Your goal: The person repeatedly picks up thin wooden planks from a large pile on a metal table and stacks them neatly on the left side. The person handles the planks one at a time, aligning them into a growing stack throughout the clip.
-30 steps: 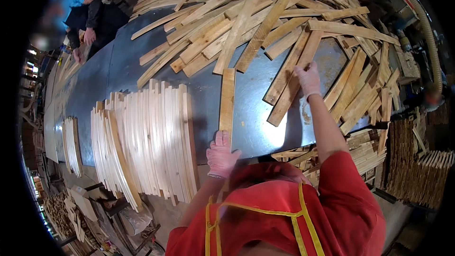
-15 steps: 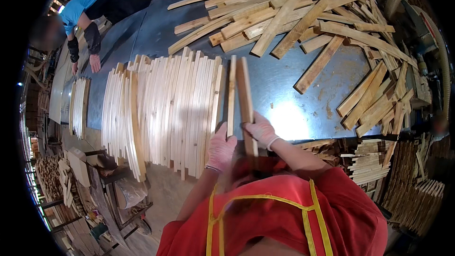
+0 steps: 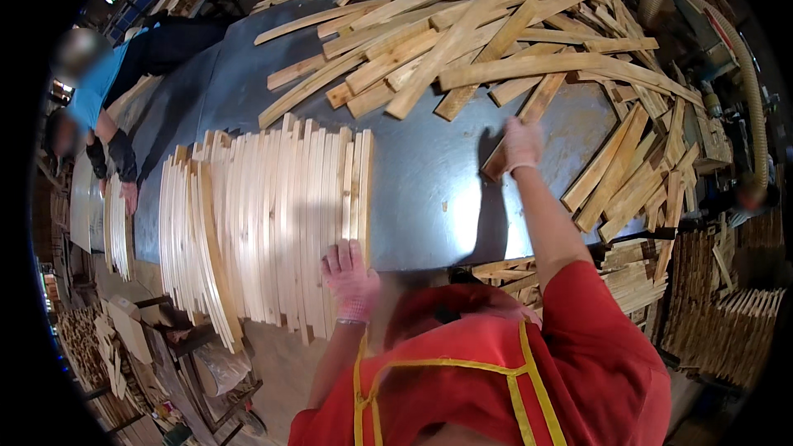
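My left hand [image 3: 352, 281], in a pale pinkish glove, rests at the near right end of a row of wooden strips [image 3: 281, 223] standing side by side on edge. Its fingers lie slightly apart against the last strips and hold none off the table. Out over the table, my gloved right hand [image 3: 522, 146] is closed around a brown wooden slat [image 3: 493, 167], whose far end runs under the pile. A wide, pale slat [image 3: 496, 72] lies across the front of that pile of loose slats [image 3: 413, 41], just beyond my right hand.
The metal-topped table [image 3: 413, 190] carries everything, with glare near its front edge. At the far left a person in a blue shirt [image 3: 116, 74] reaches to a smaller strip stack [image 3: 118, 227]. Stacked wood [image 3: 719, 314] stands at right, and a metal-legged stand [image 3: 194, 363] at lower left.
The strip beside my left hand now stands against the row. My right hand let go of its slat, which appears laid on the pile, and reached forward to another. The view shifted.
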Available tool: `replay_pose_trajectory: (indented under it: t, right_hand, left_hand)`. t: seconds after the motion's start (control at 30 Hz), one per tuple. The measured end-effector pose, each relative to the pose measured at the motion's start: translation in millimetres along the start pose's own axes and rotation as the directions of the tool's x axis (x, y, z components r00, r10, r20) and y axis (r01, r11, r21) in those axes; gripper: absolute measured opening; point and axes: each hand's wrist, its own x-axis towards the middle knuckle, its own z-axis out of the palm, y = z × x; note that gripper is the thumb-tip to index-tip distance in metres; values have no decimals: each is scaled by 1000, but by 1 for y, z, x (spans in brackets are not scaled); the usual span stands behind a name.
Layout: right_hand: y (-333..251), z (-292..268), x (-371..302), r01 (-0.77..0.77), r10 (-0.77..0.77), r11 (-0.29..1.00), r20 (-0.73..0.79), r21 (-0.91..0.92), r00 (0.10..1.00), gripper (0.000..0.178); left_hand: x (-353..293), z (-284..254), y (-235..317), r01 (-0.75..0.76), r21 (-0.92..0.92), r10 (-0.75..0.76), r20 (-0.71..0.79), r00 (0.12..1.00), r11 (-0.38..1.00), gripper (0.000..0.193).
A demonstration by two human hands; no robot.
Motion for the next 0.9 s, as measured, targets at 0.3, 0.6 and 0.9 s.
replay_pose_trajectory:
  t: [0.3,0.6,0.9]
  right_hand:
    - [53,22,118,-488,264,522,412,699,872,32]
    - [67,24,-212,-547,17,708,764,446,645,53]
    - [5,89,-236,331,-248,930,935,157,253,39]
  left_hand:
    - [4,-1,-3,-69,21,70,-21,997,997,83]
    - [0,-12,-1,-54,-70,51,-43,998,996,74]
    - [-3,-2,-10,-108,-170,106,-22,994,980,74]
